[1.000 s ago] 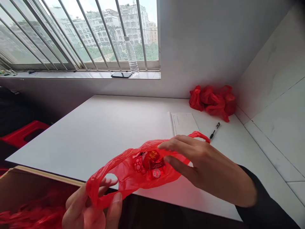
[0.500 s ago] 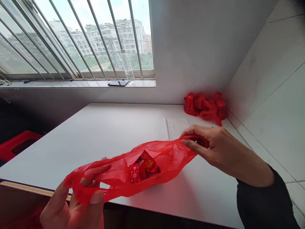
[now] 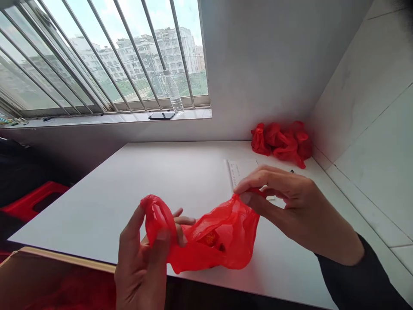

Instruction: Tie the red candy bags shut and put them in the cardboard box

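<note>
A thin red plastic bag (image 3: 206, 254) hangs between my two hands above the table's front edge. My left hand (image 3: 145, 254) has its fingers through one handle loop, with the thumb against the plastic. At the other handle, my right hand (image 3: 274, 193) pinches the gathered plastic between thumb and fingers. Through the bag's narrow mouth shows part of a red wrapped packet (image 3: 210, 238) with gold print; the rest of the contents is hidden by the plastic.
Crumpled red plastic bags (image 3: 284, 142) lie at the white table's (image 3: 180, 168) far right corner. Behind my right hand is a printed paper (image 3: 240, 168). A cardboard box (image 3: 64, 267) with red stuff stands front left. On the sill are a bottle (image 3: 174, 92) and phone (image 3: 161, 116).
My left hand has moved right and up, closer to my right hand. The stretched bag has slackened and its mouth has narrowed, covering most of the packets inside.
</note>
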A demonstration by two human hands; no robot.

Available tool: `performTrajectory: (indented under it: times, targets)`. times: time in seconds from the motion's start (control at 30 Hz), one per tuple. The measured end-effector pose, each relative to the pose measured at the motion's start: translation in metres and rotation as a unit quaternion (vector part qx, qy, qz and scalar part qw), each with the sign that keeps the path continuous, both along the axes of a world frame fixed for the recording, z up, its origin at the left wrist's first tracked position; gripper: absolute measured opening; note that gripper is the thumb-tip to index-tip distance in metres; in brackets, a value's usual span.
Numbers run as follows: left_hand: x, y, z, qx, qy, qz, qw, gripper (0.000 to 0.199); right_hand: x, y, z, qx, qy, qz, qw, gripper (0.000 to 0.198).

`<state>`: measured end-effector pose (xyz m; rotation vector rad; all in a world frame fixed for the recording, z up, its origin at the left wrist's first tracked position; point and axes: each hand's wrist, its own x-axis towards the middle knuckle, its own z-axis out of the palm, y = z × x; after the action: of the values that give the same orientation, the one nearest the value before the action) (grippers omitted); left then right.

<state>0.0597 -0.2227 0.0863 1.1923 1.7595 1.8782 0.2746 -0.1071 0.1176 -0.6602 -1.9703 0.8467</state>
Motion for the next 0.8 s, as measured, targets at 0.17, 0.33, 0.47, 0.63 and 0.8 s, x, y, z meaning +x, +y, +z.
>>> performTrajectory:
  times: [0.17,0.33,0.47,0.63,0.8]
  targets:
    - [0.017,-0.001,0.003,-0.109,-0.072,-0.136,0.982,0.047,-0.01,-0.01,-0.001,0.034,0.003,0.066,0.997,0.019]
    - [0.042,0.008,0.013,-0.202,-0.037,-0.279,0.938,0.054,-0.019,-0.02,-0.004,0.043,0.028,0.16,0.986,0.027]
    - [0.037,0.019,0.013,-0.166,0.018,-0.28,0.945,0.019,-0.018,-0.018,-0.006,0.045,0.042,0.146,0.987,0.03]
    - [0.016,0.01,-0.002,-0.162,-0.094,-0.25,0.95,0.025,-0.02,-0.009,-0.009,0.041,-0.076,0.107,0.99,0.043]
    - [0.005,0.003,-0.012,-0.18,-0.169,-0.223,0.943,0.035,-0.027,-0.011,-0.012,0.042,-0.085,0.121,0.988,0.024]
